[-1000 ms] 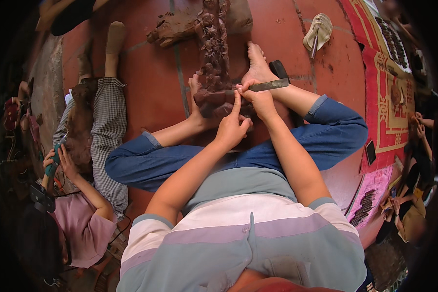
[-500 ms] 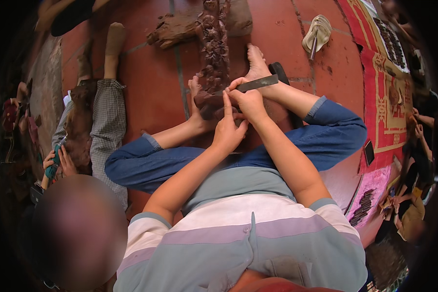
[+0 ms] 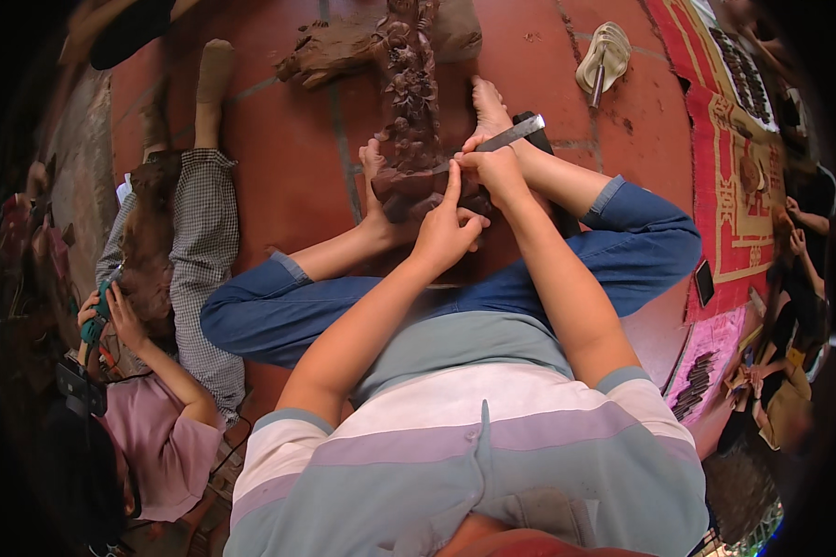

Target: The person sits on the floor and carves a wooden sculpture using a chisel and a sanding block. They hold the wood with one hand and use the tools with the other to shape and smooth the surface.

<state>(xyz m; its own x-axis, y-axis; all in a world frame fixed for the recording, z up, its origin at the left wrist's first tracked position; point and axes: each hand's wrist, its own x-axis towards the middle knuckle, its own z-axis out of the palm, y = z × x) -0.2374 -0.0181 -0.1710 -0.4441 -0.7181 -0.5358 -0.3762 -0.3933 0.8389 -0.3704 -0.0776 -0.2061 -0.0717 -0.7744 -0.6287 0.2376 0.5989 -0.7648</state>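
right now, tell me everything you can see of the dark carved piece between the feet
The carved piece looks like dark reddish-brown wood: tall and narrow, densely worked with leaf- or flower-like relief above a chunkier base. It stretches away from the person, its far end cut off by the picture's upper edge. The base sits between the bare feet. The right hand holds a flat tool by the base, the left hand's index fingertip beside it; exact contact is unclear.
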